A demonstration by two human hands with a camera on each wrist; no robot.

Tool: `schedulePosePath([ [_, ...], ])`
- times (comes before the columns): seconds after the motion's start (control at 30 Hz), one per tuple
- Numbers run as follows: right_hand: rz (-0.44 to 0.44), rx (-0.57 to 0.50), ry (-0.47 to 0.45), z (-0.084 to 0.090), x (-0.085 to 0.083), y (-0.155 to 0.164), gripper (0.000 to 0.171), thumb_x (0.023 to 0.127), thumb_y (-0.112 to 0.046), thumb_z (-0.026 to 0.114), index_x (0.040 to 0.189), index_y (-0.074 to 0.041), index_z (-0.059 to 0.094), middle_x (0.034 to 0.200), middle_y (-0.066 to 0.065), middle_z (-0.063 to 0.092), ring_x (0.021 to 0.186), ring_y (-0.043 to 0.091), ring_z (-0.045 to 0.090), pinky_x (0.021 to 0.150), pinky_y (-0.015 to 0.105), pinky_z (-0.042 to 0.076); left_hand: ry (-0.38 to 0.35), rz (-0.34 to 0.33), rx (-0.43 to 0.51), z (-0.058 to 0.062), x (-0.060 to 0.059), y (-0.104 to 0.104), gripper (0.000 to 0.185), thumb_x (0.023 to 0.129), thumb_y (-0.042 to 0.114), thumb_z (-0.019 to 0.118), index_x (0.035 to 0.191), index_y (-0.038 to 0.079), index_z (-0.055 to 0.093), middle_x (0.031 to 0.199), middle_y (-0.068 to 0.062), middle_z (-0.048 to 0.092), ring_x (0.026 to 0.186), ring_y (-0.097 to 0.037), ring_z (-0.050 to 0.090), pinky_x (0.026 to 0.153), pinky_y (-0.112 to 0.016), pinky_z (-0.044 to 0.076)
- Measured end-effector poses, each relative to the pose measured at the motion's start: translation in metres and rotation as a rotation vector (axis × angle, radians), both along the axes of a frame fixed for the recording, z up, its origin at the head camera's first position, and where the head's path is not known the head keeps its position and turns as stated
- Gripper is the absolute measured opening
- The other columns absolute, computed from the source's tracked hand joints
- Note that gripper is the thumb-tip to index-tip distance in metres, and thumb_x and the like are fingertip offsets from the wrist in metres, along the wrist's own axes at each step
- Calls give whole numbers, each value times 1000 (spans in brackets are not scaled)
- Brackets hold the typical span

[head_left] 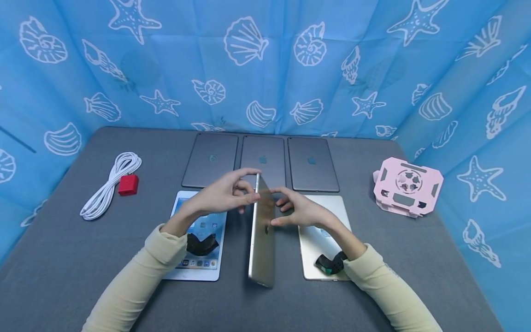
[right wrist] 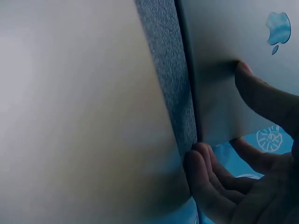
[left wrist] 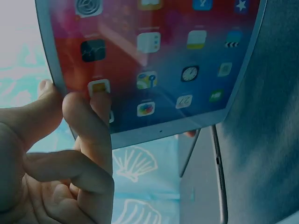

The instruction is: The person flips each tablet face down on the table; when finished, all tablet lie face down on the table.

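A gold-backed tablet [head_left: 263,251] stands on its long edge, slightly tilted, between my hands. My left hand [head_left: 226,191] pinches its upper far corner; in the left wrist view the tablet's lit screen [left wrist: 154,60] shows app icons. My right hand [head_left: 304,210] holds the far end from the back side, its thumb [right wrist: 252,86] on the back and its fingertips [right wrist: 201,156] at the lower edge. Under the left forearm lies a white-framed tablet [head_left: 207,253], screen up and lit. Beneath the right wrist a second gold tablet [head_left: 309,256] lies back up.
Three grey tablets lie back up in a row behind: left [head_left: 201,168], middle [head_left: 263,146] and right [head_left: 313,177]. A coiled white cable [head_left: 109,186] and a red block [head_left: 128,185] are at left. A pink slotted stand [head_left: 408,186] sits right. A blue curtain [head_left: 265,69] hangs behind.
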State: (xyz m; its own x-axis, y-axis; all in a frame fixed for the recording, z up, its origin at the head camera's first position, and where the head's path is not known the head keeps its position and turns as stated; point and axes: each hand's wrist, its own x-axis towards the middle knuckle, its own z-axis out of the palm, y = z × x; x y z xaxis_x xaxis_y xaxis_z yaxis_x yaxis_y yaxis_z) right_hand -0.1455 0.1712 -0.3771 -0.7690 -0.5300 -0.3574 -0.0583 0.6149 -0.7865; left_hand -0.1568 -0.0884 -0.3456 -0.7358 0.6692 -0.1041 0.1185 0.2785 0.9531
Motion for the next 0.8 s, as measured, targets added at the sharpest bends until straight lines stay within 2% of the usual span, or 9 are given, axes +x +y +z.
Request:
schedulePosePath([
  [0.2, 9, 91, 129, -1, 4, -5, 84, 88, -22, 82, 157, -11, 36, 142, 26, 55, 127, 41, 60, 101, 54, 53, -55, 14, -14, -1, -2, -14, 68, 100, 8, 65, 157, 2, 29, 88, -2, 73, 66, -21, 69, 75, -31, 58],
  [0.33, 9, 134, 195, -1, 5, -9, 83, 87, -23, 83, 156, -9, 39, 139, 25, 58, 123, 40, 62, 99, 55, 53, -77, 18, -20, -4, -3, -20, 70, 98, 8, 66, 156, 1, 29, 84, -2, 72, 66, -19, 70, 78, -32, 59],
  [0.5, 17, 161, 230, 0, 7, -11, 82, 87, -24, 83, 156, -8, 41, 140, 24, 58, 123, 40, 62, 98, 55, 54, -76, 18, -30, -10, -3, -26, 71, 97, 8, 68, 155, -2, 28, 80, -2, 71, 69, -28, 71, 82, -34, 59],
  [0.67, 14, 187, 246, 0, 9, -11, 81, 85, -24, 84, 154, -6, 44, 144, 22, 57, 126, 40, 60, 97, 54, 55, -86, 21, -44, -16, -2, -30, 72, 96, 5, 68, 155, -3, 27, 78, -2, 70, 67, -25, 71, 79, -34, 59],
  [0.8, 23, 202, 264, -1, 8, -10, 79, 85, -23, 85, 152, -5, 47, 141, 21, 59, 122, 38, 61, 95, 52, 55, -113, 18, -51, -22, -1, -33, 72, 96, 3, 68, 154, -5, 26, 78, -2, 70, 65, -22, 68, 76, -34, 58],
])
